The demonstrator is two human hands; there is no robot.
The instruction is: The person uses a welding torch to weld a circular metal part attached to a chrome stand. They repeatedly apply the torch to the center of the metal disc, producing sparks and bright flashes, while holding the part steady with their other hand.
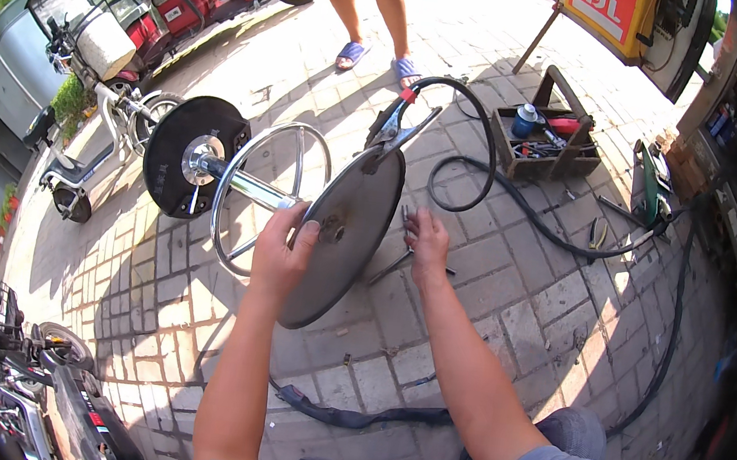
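Left hand (280, 252) gripped the left edge of a dark round plate (355, 228), its thumb on the face; the plate stood tilted between both hands. Right hand (427, 244), just beyond the plate, had its fingers bent narrow; what they held, if anything, could not be told. Above the right hand, a metal clamp (389, 130) met the plate's upper edge. Left of the left hand were a chrome post (251, 187) and black round base (180, 140); up and right of the right hand, an open toolbox (539, 169).

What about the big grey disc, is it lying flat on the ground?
No, the grey disc is tilted up steeply, with the left hand at its edge.
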